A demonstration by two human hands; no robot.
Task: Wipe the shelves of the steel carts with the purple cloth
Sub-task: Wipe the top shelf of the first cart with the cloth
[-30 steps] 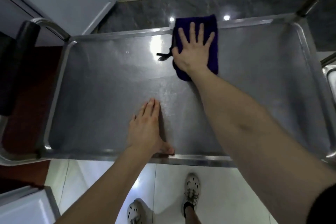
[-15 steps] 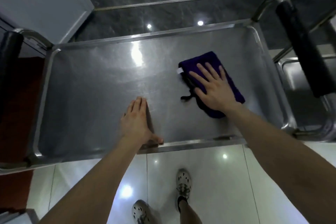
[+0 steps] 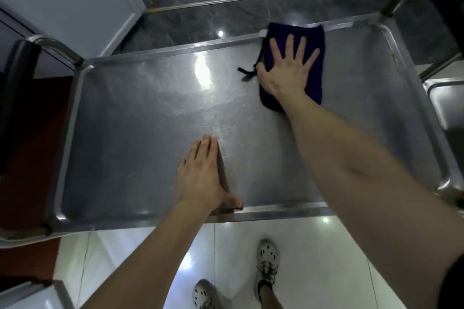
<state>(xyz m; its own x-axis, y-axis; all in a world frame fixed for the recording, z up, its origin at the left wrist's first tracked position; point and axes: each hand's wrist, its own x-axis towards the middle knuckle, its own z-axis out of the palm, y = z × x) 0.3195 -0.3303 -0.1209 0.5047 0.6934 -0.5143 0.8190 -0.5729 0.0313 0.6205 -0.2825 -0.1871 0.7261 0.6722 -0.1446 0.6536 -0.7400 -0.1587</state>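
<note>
— Glossy dark stone floor [image 3: 226,2] at the top of the head view, white tiles [image 3: 301,258] at the bottom. What stands between them?

— One steel cart [image 3: 276,209]. Its top shelf [image 3: 150,120] is a shallow tray with a raised rim, scratched and catching a ceiling light. It has a black-padded handle [image 3: 17,83] at the left end and another black handle [image 3: 447,7] at the right.

— Where's the purple cloth [image 3: 311,40]?

— Flat on the shelf toward the right end, its far edge touching the far rim. A dark loop [image 3: 247,74] trails from its left side.

— Which hand has it?

— The right hand [image 3: 286,70], palm down on top. Its fingers [image 3: 290,45] are straight and spread, pressing rather than gripping.

— And the other?

— The left hand [image 3: 200,178] lies flat on bare steel by the near rim, well apart from the cloth. Its fingers [image 3: 206,148] are straight and close together, the thumb lies along the rim, and it grasps nothing.

— Anything else around?

— The corner of a second steel cart [image 3: 442,98] sits just beside the right end. There's a white cabinet [image 3: 62,2] at the upper left, and the person's shoes [image 3: 267,256] are on the tiles.
</note>
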